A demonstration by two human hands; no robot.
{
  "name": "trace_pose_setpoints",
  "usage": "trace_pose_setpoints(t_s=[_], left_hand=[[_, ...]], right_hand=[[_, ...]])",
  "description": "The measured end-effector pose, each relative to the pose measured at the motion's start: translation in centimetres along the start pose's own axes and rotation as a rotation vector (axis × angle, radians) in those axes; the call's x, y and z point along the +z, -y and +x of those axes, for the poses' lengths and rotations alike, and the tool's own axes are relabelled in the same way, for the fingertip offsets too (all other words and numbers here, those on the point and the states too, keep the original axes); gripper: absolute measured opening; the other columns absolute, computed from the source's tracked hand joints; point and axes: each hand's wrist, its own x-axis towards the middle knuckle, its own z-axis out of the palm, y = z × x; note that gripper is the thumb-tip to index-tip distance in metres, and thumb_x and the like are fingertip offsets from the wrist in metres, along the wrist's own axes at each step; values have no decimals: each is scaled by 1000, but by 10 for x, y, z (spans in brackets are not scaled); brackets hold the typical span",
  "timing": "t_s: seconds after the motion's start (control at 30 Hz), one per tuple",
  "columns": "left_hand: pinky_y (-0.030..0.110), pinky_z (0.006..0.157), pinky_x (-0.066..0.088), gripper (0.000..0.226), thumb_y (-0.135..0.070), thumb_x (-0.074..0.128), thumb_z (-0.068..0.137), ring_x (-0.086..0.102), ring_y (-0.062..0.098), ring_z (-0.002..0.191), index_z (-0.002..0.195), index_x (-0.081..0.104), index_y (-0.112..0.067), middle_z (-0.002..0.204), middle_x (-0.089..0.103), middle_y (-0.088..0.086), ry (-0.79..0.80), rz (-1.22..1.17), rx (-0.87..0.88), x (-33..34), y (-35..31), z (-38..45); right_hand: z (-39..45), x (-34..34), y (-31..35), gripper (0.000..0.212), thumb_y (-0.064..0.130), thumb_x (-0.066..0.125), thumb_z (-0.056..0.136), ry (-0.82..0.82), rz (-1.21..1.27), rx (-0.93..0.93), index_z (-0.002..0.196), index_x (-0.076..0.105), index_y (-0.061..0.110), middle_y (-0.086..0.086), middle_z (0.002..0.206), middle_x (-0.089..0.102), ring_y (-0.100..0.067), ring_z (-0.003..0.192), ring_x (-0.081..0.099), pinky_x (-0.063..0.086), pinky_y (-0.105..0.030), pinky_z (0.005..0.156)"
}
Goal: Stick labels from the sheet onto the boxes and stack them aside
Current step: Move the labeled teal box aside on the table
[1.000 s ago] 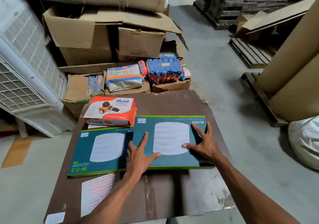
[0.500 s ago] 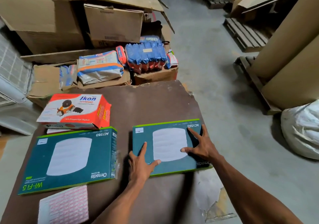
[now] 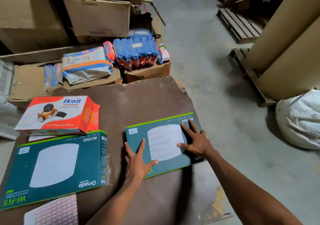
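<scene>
Labelled box slid rightward from second box; pressed flat under spread fingers of left hand and right hand, long axis left-right.

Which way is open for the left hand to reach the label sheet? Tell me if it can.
Probably yes: the left hand rests flat on the right teal box, and only bare brown board lies between it and the label sheet.

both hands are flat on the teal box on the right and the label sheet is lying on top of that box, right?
Not quite. Both hands, left and right, do press the right teal box, but the head view shows the label sheet on the board beside the other box.
</scene>
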Motion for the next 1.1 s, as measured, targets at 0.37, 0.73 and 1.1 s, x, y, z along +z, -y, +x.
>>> trace_pose_setpoints(t_s=[0.37,0.73,1.1], left_hand=[[47,107,41,108,-60,80,75,24,48,142,154,7,-58,163,-27,9,28,28,-3,15,-43,27],[46,108,41,107,-58,81,75,26,43,142,153,8,-61,163,-26,4,22,18,-14,15,-46,29],[46,108,41,106,-57,80,77,23,45,143,154,7,-59,162,-28,5,45,22,-24,12,-47,29]], right_hand=[[29,-31,-41,102,97,61,58,-70,51,-11,146,16,72,32,163,-16,-37,138,46,42,-51,110],[28,-32,-44,100,91,67,62,-113,80,-49,147,21,68,33,163,-14,-27,140,47,46,-47,105],[28,-33,-44,101,84,75,61,-117,139,-50,148,27,65,35,163,-11,-21,145,41,45,-47,106]])
